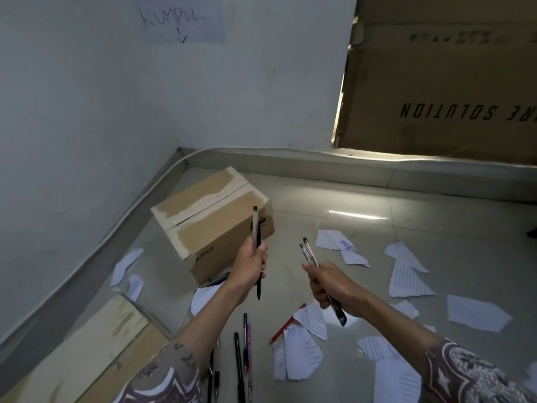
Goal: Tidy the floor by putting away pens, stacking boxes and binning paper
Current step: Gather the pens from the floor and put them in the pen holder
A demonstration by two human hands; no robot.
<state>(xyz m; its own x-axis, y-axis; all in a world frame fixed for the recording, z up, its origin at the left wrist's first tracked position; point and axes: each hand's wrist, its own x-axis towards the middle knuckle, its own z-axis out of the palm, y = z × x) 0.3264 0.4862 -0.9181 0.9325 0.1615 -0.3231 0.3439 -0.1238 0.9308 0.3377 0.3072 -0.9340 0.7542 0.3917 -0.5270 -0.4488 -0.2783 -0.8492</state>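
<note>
Plastic pens, two upright pinched in left hand [250,264], a slanted bundle gripped in right hand [325,286], held above floor [436,228] strewn with loose pens [239,365] and paper scraps [406,274]; risk: loose fistfuls slipping, scattering again.

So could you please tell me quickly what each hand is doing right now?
Left hand: closed on upright pens.
Right hand: closed on a pen bundle.

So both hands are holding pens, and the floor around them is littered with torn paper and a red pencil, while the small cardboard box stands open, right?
Not quite: the head view shows the small cardboard box closed, its flaps shut. The rest holds: left hand and right hand grip pens, with torn paper and red pencil on the floor.
</note>
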